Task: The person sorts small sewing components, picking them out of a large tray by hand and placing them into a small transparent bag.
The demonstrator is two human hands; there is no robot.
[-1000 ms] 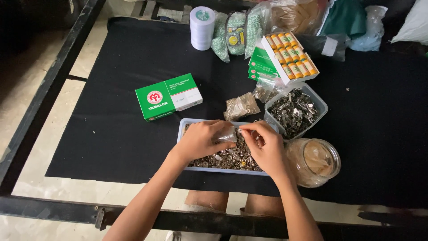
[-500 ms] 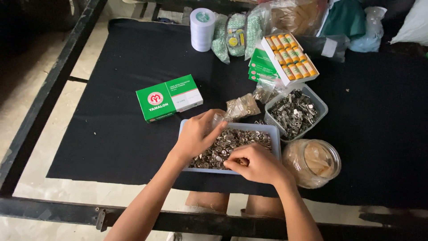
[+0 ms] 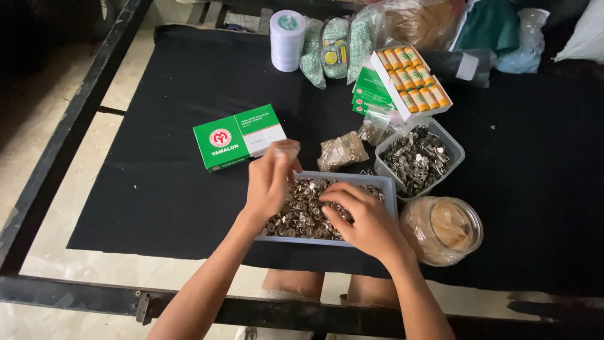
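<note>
A shallow grey tray [image 3: 390, 189] full of small metal snap buttons [image 3: 302, 211] lies on the black cloth near the front edge. My left hand [image 3: 270, 179] is raised over the tray's left part, fingers pinched on a small pale piece at its fingertips. My right hand [image 3: 365, 217] rests palm down in the tray, fingers curled into the metal pieces; whether it holds any is hidden.
A green and white box [image 3: 238, 137] lies left of the tray. A clear tub of metal clips [image 3: 418, 157], a glass jar [image 3: 443, 230], small plastic bags [image 3: 341, 151], an open box of orange spools [image 3: 412, 79] and a white tape roll [image 3: 287, 39] stand behind and right. A metal frame [image 3: 69, 296] runs along the front.
My right hand has dropped from the tray's back edge into the metal pieces. My left hand has lifted with a small piece pinched in its fingers.
</note>
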